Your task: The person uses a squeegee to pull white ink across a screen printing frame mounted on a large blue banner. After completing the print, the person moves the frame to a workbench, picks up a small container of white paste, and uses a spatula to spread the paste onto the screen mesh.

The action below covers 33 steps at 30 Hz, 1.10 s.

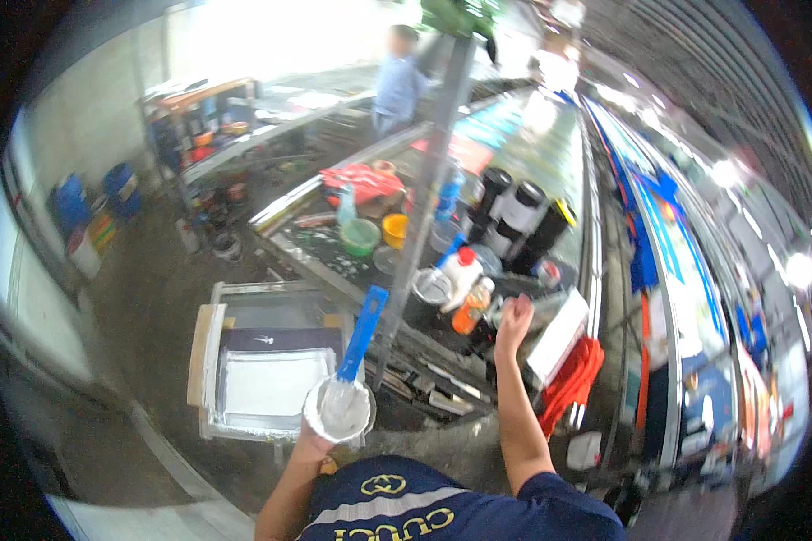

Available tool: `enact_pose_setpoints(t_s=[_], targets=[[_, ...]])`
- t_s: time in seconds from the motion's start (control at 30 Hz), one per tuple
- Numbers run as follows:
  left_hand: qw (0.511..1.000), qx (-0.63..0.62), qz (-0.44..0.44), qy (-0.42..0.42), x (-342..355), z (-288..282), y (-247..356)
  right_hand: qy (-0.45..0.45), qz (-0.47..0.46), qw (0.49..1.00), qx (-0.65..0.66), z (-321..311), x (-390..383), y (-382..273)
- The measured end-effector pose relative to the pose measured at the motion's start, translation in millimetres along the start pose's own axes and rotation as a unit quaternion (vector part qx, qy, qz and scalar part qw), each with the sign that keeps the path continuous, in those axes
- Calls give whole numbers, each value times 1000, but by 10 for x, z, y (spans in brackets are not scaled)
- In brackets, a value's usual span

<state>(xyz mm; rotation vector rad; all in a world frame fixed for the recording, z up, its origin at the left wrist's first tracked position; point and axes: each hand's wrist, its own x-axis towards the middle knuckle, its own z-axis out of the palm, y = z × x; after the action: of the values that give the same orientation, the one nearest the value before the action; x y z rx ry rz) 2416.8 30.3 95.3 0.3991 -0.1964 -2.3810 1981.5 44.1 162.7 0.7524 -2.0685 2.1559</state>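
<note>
My left hand (309, 444) is closed around a white tub (314, 411) of white paste, held low in front of me. A flat blue-handled scraper (363, 334) stands tilted in the paste (343, 411). My right hand (514, 322) reaches over the near edge of the dark worktable (316, 261). Its fingers are blurred, so I cannot make out whether they grip anything. Just left of it stand a bottle of orange liquid (471, 311) and a white bottle with a red cap (463, 269). A grey tub (432, 287) sits beyond them.
A framed screen (209, 361) lies low at the left. Dark cylinders (520, 212), a green bowl (360, 237) and a yellow bowl (394, 229) crowd the worktable. A metal post (427, 189) rises through it. Red cloth (571, 383) hangs at right. Another person (397, 86) stands far back.
</note>
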Motion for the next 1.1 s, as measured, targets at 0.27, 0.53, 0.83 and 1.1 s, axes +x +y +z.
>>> enact_pose_setpoints(t_s=[0.27, 0.53, 0.83, 1.1], targets=[[981, -139, 124, 48, -701, -220, 399, -246, 62, 967, 23, 551, -79, 1215], [978, -37, 198, 49, -637, -542, 290, -79, -98, 987, -95, -69, -312, 857], [974, 57, 203, 83, -259, -528, 196, -656, -70, 717, -225, 25, -1147, -1334], [991, -111, 72, 14, -56, 162, 12, -702, -297, 489, -424, 354, -1635, -2319]])
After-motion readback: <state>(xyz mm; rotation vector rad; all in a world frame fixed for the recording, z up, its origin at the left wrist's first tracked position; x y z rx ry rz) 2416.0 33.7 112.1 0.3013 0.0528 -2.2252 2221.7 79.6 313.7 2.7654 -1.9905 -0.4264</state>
